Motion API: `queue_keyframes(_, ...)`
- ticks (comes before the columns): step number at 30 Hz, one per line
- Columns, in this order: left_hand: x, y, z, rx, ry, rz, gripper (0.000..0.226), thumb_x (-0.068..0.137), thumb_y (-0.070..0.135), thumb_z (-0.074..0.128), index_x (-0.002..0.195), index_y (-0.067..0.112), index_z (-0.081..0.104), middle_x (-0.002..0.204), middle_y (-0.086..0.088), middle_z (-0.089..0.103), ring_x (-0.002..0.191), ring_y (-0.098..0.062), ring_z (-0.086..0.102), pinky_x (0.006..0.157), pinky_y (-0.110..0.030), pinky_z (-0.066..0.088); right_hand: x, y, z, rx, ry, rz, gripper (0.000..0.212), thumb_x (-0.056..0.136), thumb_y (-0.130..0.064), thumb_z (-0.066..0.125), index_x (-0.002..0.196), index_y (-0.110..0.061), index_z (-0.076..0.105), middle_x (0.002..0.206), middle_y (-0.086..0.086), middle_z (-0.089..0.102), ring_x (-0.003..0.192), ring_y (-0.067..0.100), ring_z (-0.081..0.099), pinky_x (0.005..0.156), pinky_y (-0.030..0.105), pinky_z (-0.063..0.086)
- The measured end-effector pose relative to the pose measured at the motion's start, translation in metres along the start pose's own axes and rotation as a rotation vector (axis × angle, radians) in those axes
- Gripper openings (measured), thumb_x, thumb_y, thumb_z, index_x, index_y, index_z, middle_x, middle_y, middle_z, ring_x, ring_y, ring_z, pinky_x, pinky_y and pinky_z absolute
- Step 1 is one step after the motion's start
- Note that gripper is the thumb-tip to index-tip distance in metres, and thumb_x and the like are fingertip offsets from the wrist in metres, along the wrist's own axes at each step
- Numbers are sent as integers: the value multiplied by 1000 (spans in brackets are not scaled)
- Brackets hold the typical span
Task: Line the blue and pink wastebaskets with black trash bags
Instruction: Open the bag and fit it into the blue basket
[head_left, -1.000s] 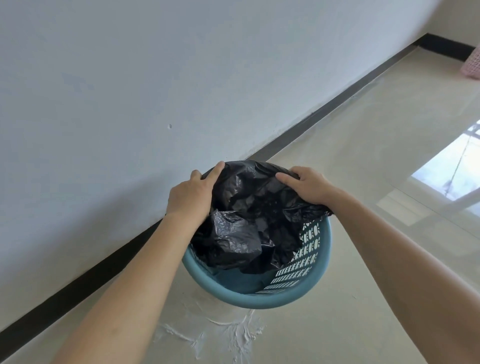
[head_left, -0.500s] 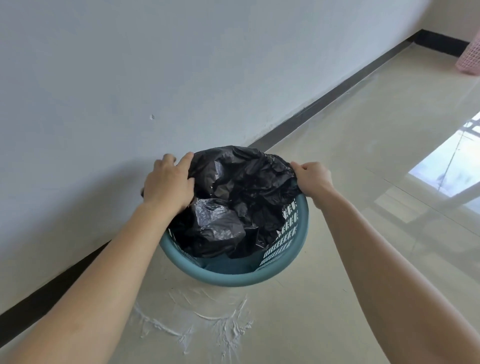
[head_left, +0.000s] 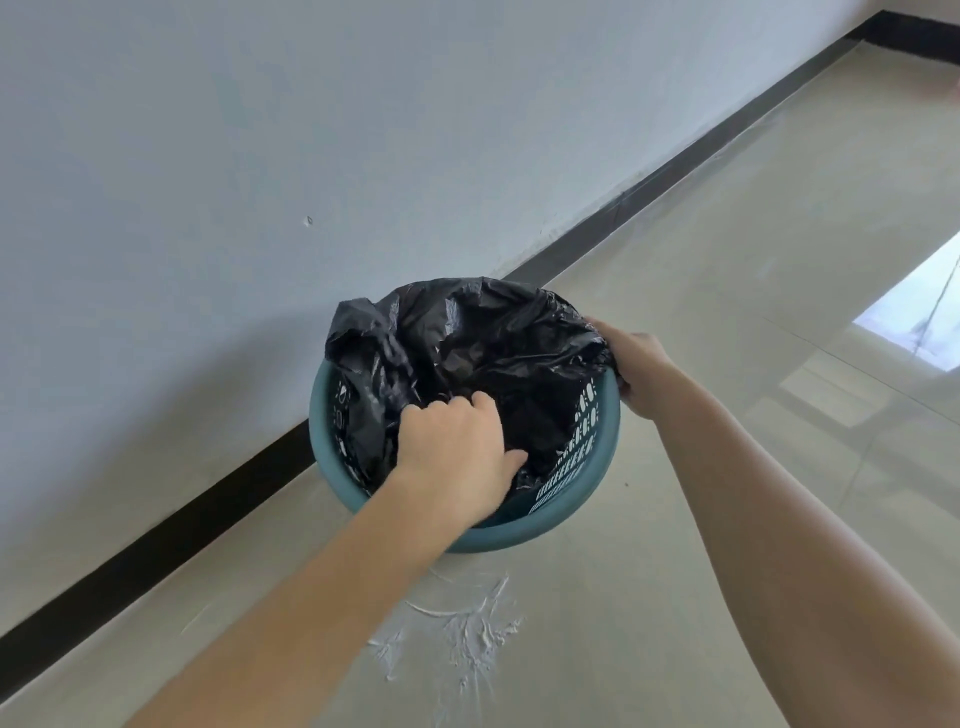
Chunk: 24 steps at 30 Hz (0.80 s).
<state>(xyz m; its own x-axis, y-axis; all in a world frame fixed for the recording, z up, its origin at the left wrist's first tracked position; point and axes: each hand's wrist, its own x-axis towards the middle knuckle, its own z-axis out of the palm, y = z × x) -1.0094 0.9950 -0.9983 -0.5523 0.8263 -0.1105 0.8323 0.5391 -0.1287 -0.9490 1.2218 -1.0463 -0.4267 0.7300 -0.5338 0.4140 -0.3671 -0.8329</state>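
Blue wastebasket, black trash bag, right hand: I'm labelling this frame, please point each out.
blue wastebasket (head_left: 498, 538), head view, bare near rim.
black trash bag (head_left: 467, 332), head view, crumpled upper fold.
right hand (head_left: 636, 371), head view, back of hand.

The wastebasket (head_left: 332, 447) stands on the floor (head_left: 727, 312) just before the wall (head_left: 260, 130). Inside it lies the trash bag (head_left: 467, 338), the left hand (head_left: 457, 452) within, the right hand (head_left: 636, 364) at its right rim.

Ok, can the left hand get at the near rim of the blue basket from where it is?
Probably yes. The left hand is inside the blue basket, gripping the black bag just above the near rim. Nothing lies between them; the right hand is at the far right rim.
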Motion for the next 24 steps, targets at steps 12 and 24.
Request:
queue_keyframes(12,-14,21,21,-319,445,109,44,97,32,35,132,8,48,84,-6,59,60,-25,61,39,-29,38,-10,34,-10,-490,355,-284,18,93,-25,60,107,-14,59,103,7,55,85,19,42,60,18,27)
queue_keyframes(24,14,9,19,-673,809,260,33,95,15,52,124,-1,54,117,-17,55,95,-24,58,67,-31,55,-40,-18,15,1,503,-123,62,73,-81,41,94,-24,48,101,-3,58,95,22,58,81,42,46)
